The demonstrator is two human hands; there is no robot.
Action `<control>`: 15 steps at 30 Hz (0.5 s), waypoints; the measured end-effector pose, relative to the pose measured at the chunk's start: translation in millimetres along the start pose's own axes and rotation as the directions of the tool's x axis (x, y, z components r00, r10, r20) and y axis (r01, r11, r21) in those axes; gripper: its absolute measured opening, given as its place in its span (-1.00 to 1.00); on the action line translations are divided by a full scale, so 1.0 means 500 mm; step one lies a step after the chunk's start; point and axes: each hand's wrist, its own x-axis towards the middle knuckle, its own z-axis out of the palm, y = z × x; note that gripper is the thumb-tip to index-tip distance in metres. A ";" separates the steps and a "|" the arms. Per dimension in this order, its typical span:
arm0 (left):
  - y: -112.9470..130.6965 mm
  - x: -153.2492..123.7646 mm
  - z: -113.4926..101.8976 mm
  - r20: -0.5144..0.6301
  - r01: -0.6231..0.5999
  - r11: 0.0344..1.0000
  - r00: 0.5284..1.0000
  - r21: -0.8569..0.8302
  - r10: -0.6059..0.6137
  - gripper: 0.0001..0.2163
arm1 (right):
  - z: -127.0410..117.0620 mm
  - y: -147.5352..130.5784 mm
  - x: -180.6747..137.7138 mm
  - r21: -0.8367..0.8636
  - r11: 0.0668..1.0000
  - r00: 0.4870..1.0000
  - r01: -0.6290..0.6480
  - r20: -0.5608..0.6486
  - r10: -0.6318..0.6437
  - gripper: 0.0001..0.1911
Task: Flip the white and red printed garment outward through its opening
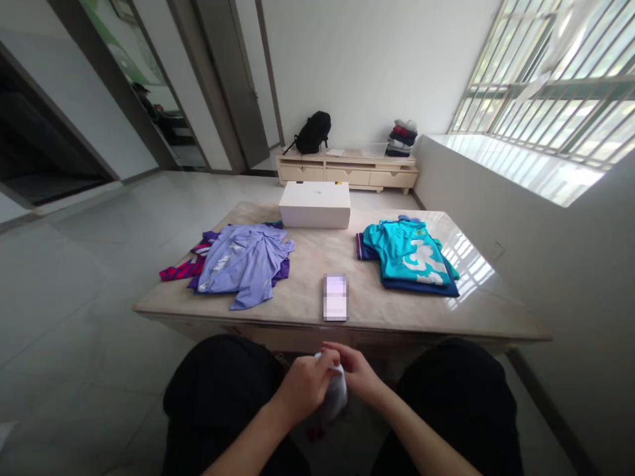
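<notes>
Left hand (307, 382) pinches a pale cloth (336, 395), right hand (362, 378) half-curled beside it, grip unclear; a slack pinch could drop it below.

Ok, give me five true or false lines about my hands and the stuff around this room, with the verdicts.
1. The phone lies between the lilac shirt and the teal shirt. True.
2. The backpack is on the table. False: the backpack is on the cabinet by the wall.
3. The left hand holds a pale item. True.
4. The right hand is on the phone. False: the right hand is at the pale item.
5. The white box stands on the table. True.
</notes>
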 end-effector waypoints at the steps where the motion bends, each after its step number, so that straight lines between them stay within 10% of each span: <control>1: 0.001 0.000 0.001 0.031 -0.012 0.999 0.999 0.031 0.011 -0.87 | -0.004 -0.005 -0.001 0.051 0.999 1.000 0.008 0.016 -0.009 -0.46; 7: -0.006 0.007 0.003 0.054 0.004 0.983 0.998 0.186 -0.015 -0.86 | -0.043 -0.034 -0.024 0.086 0.996 0.993 -0.036 0.116 0.026 -0.67; 15: -0.006 0.010 0.010 0.097 0.066 0.945 0.990 0.322 -0.102 -0.79 | -0.091 -0.056 -0.023 -0.385 0.916 0.992 -0.112 0.015 0.128 -0.72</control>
